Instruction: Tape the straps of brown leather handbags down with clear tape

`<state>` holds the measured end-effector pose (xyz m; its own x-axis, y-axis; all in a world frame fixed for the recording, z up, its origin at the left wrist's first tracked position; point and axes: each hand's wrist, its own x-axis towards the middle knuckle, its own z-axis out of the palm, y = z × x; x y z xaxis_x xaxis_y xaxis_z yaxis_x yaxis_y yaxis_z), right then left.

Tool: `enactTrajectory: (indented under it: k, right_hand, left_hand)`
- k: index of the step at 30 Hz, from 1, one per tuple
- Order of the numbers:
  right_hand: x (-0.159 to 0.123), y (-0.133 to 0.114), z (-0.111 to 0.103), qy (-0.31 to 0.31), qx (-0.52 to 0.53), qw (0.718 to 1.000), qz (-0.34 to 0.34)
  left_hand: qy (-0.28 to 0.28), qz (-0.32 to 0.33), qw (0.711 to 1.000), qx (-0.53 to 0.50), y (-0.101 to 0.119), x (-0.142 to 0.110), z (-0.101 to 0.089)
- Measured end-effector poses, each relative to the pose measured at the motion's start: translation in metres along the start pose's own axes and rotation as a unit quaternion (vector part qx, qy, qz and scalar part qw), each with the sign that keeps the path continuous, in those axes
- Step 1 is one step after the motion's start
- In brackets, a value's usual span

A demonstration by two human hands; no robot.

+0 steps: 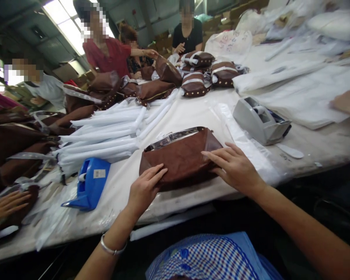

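Observation:
A brown fabric bag (182, 155) with a shiny strip along its top edge lies flat on the white table (192, 112) in front of me. My left hand (144, 188) rests on the bag's lower left edge, fingers stretched out flat. My right hand (233, 167) lies flat on the bag's right end, fingers spread and pointing left. Neither hand holds anything. A silver bangle (113, 248) circles my left wrist.
A blue tape dispenser (89, 182) stands left of the bag, a grey one (261, 120) to the right. White rolled tubes (111, 134) lie behind. More brown bags (198, 74) pile at the far side, where several people work. Another person's hand (6, 206) is at the left edge.

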<state>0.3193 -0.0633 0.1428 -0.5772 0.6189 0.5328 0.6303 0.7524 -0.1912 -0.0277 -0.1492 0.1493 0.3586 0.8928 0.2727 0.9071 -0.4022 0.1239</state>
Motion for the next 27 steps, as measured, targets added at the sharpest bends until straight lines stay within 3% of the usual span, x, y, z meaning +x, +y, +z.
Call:
enactTrajectory:
  k: [4, 7, 9, 13, 16, 19, 21, 24, 27]
  right_hand:
    - [-0.002, 0.005, 0.009, 0.016, 0.003, 0.995, -0.097]
    - [-0.013, 0.008, 0.024, 0.064, 0.012, 0.992, -0.105]
    - [-0.016, 0.008, 0.03, 0.072, 0.015, 0.992, -0.103]
    - [-0.004, 0.007, 0.02, 0.013, -0.016, 0.994, -0.109]
    - [0.009, 0.005, 0.004, -0.012, -0.056, 0.988, -0.141]
    - [0.001, -0.014, -0.002, 0.049, -0.038, 0.982, -0.176]
    - [-0.021, -0.038, 0.007, 0.063, 0.04, 0.974, -0.216]
    - [-0.066, -0.08, 0.043, -0.051, 0.191, 0.953, -0.228]
    - [-0.105, -0.108, 0.095, -0.211, 0.221, 0.946, -0.104]
  left_hand:
    - [0.065, -0.068, 0.994, -0.054, -0.016, -0.02, 0.01]
    - [0.128, -0.077, 0.987, -0.058, -0.022, -0.035, 0.018]
    - [0.133, -0.082, 0.987, -0.038, -0.02, -0.037, 0.016]
    - [0.032, -0.105, 0.994, 0.015, -0.002, -0.021, -0.008]
    - [-0.034, -0.052, 0.997, 0.054, 0.014, 0.003, -0.02]
    - [-0.06, 0.033, 0.996, 0.055, 0.023, 0.022, -0.007]
    - [-0.069, 0.056, 0.995, 0.051, 0.025, 0.026, 0.011]
    - [-0.06, 0.038, 0.996, 0.048, 0.024, 0.023, 0.033]
    - [-0.038, 0.031, 0.998, 0.048, 0.023, 0.017, 0.041]
